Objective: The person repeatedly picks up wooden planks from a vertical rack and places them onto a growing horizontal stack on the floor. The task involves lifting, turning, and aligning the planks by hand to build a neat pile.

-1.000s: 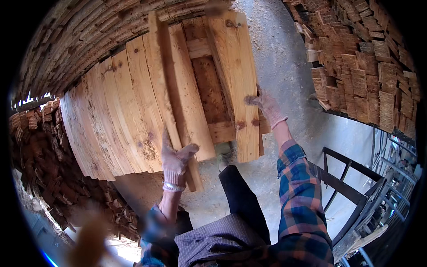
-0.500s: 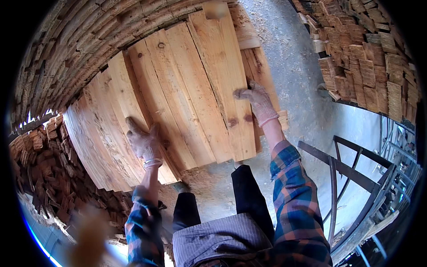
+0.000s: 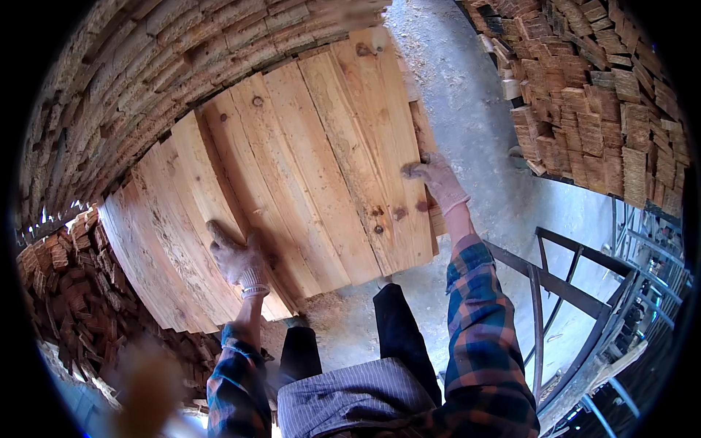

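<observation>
A row of pale wooden planks (image 3: 285,160) lies side by side in front of me, running away from my legs. My left hand (image 3: 237,259), in a light knitted glove, rests on a raised plank (image 3: 193,157) left of the middle. Its fingers are spread, with the thumb toward that plank's right edge. At the far right of the row, my gloved right hand (image 3: 439,184) grips the long edge of a knotted plank (image 3: 401,146). The thumb lies on top, while the other fingers are partly hidden past the edge. More wood shows beneath that edge.
Stacked wood pieces form a wall (image 3: 175,51) along the far left. Another wood stack (image 3: 584,109) stands at right, beyond a dusty concrete floor (image 3: 475,124). Loose offcuts (image 3: 87,292) pile up at lower left. A dark metal frame (image 3: 562,285) stands near my right arm.
The rightmost plank has shifted right with my right hand, exposing more of a knotted plank beside it and covering more wood at right. My left hand stays on the raised plank.
</observation>
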The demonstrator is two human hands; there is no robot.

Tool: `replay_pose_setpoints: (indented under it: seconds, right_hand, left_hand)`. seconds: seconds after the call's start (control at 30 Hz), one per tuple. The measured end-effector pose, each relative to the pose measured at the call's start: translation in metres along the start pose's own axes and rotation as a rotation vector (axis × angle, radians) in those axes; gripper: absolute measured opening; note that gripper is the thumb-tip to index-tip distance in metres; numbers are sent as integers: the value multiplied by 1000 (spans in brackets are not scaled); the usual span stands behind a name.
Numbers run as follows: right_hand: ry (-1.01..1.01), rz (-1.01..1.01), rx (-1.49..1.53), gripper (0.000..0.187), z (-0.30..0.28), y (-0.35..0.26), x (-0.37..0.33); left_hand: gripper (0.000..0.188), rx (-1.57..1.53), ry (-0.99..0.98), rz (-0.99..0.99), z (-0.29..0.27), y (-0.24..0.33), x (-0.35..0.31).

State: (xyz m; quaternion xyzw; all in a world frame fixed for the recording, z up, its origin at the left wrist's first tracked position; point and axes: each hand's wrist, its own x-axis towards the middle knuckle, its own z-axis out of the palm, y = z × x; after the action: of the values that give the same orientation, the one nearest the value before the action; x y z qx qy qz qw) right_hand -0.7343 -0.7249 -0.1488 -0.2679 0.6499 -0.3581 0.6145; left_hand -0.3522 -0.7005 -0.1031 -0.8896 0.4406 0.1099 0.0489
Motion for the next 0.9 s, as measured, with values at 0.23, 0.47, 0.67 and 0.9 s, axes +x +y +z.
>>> replay_pose_setpoints:
  seconds: [0.23,0.47,0.67,0.9]
  right_hand:
    - [389,-111,-1016,91,67,-71,-13]
    - [363,-156,-1030,91,-18,-54,11]
    - [330,-281,-517,54,-20,-13,51]
    - [580,-475,-1020,58,7,-30,34]
  left_hand:
    - [89,-53,86,75,11,-7,0]
    - [87,-14,87,50,6,-2,-1]
    - [88,58,52,18,6,1,0]
    - [93,64,47,40,1,0,0]
